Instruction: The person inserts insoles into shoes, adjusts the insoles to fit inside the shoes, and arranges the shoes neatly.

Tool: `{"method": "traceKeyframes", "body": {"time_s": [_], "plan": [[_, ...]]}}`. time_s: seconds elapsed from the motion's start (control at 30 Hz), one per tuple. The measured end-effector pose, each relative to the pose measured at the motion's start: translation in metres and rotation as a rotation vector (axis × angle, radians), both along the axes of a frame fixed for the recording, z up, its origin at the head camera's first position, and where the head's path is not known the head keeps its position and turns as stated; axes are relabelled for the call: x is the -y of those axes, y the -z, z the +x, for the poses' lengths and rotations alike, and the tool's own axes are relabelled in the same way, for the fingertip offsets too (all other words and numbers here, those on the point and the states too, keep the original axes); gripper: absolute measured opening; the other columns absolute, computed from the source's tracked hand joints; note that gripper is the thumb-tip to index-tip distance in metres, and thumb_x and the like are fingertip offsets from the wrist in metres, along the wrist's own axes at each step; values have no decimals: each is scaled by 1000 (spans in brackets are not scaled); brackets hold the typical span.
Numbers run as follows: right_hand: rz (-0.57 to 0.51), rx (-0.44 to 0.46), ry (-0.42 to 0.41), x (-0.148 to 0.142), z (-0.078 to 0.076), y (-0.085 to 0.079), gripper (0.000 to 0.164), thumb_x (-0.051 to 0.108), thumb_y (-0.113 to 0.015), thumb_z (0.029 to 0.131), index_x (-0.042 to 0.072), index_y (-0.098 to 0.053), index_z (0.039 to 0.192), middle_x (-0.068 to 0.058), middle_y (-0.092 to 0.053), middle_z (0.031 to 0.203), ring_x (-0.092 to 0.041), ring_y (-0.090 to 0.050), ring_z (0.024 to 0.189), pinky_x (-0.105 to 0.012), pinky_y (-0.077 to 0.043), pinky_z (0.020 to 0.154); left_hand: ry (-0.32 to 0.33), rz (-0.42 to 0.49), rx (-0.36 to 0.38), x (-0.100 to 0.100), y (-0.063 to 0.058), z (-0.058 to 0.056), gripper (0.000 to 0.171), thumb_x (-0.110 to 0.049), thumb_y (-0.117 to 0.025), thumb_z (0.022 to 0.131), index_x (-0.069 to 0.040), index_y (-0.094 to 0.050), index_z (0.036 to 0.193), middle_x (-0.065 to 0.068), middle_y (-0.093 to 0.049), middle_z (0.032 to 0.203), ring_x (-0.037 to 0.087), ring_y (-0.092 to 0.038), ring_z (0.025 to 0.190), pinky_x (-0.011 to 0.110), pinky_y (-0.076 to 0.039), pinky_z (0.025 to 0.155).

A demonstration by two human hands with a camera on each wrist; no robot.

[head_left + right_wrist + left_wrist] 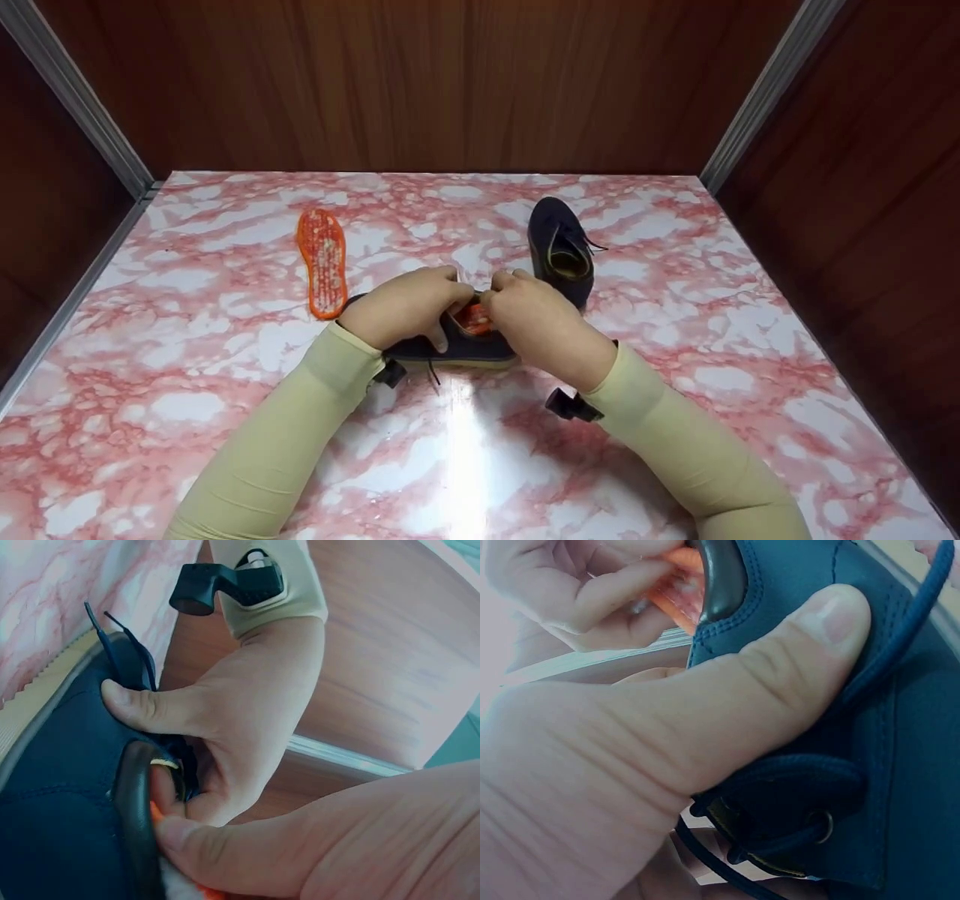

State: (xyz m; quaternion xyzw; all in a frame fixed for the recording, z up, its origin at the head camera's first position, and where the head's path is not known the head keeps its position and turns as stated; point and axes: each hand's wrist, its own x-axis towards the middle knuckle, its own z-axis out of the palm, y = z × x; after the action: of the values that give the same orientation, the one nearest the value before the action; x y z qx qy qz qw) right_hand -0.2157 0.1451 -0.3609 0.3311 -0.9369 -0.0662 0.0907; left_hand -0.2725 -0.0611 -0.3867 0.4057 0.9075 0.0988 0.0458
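A dark navy lace-up shoe (480, 350) lies across the middle of the table, its toe toward the left. My left hand (409, 304) grips it around the lacing, the thumb (810, 637) pressed on the side of the upper. An orange insole (474, 320) shows in the shoe's opening. At the heel end, my right hand (544, 322) pinches the insole; the right wrist view has the thumb (217, 844) at the padded collar, against the orange edge. Most of that insole is hidden inside the shoe and behind fingers.
A second orange insole (324, 262) with a whitish speckled face lies to the left, close to the toe of the held shoe. The other navy shoe (551, 217) stands behind my right hand. Wooden panels (465, 90) enclose the marbled table (225, 375).
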Motion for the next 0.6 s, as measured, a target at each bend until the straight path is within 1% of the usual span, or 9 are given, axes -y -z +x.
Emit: {"method": "traceKeyframes", "body": {"time_s": [0.1,0.23,0.4,0.6], "plan": [[4,-4,-11,0,-2,0,17,-2,-75,97,3,-80,113,-16,-73,107,-37,-69,93,-47,-62,91,0,-4,1,0,0,-1,51,-17,-103,65,-12,-69,103,10,-65,107,27,-64,93,45,-57,86],[9,-17,-26,0,-3,2,16,-1,-76,97,2,-79,113,-16,-73,106,-38,-68,93,-47,-61,90,1,-2,0,0,1,-2,49,-18,-103,66,-13,-68,100,8,-65,105,25,-62,91,44,-56,85],[-1,-40,-28,0,-5,4,16,-2,-75,97,0,-78,113,-17,-73,106,-38,-69,93,-46,-61,91,7,-1,0,0,1,-4,49,-17,-103,67,-14,-70,103,8,-65,106,24,-63,91,43,-57,84],[-43,-80,-28,3,-4,10,14,-2,-74,97,0,-78,110,-17,-72,103,-36,-67,92,-44,-60,89,7,0,9,0,0,-3,50,-15,-103,66,-14,-71,104,8,-66,106,24,-63,91,43,-57,85]]}}
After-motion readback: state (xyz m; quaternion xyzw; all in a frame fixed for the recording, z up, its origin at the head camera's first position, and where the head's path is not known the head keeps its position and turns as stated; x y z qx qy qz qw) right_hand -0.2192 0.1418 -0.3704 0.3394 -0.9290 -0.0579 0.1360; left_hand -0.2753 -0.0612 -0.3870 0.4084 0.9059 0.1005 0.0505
